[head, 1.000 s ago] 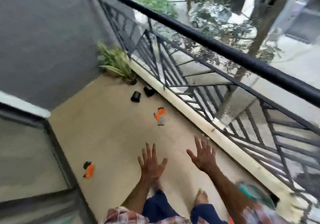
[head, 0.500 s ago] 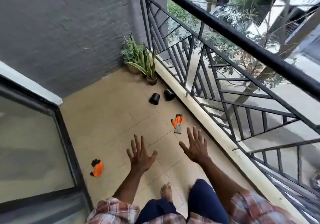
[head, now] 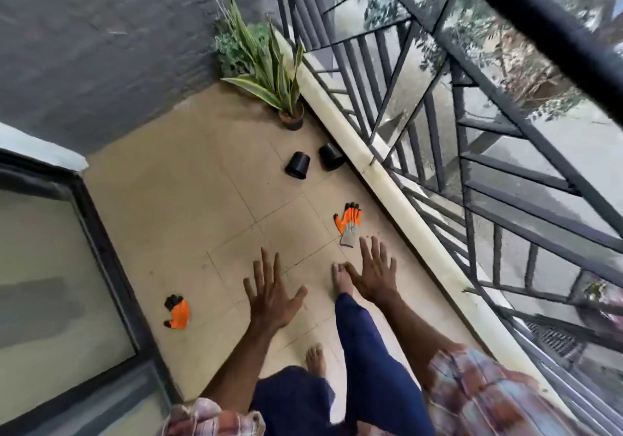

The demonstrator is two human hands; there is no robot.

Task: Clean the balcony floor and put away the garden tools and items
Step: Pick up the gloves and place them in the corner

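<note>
**Head view of the balcony.** Both hands hang over the tiled floor [head: 188, 199] with fingers spread wide and holding nothing. The left hand [head: 269, 297] is at lower centre and the right hand [head: 374, 274] just right of it, its fingertips near the cuff of an orange glove [head: 349, 225] lying beside the railing kerb [head: 404, 206]. A second orange glove [head: 177, 311] lies at lower left, near the glass door [head: 43, 267]. Two black pots [head: 298, 165] [head: 331, 156] lie tipped on their sides at centre, below a potted plant [head: 290, 115] (upright in the corner). By this evidence the tidying has barely begun: nothing is collected, and no cleaning tool is in view.
</note>
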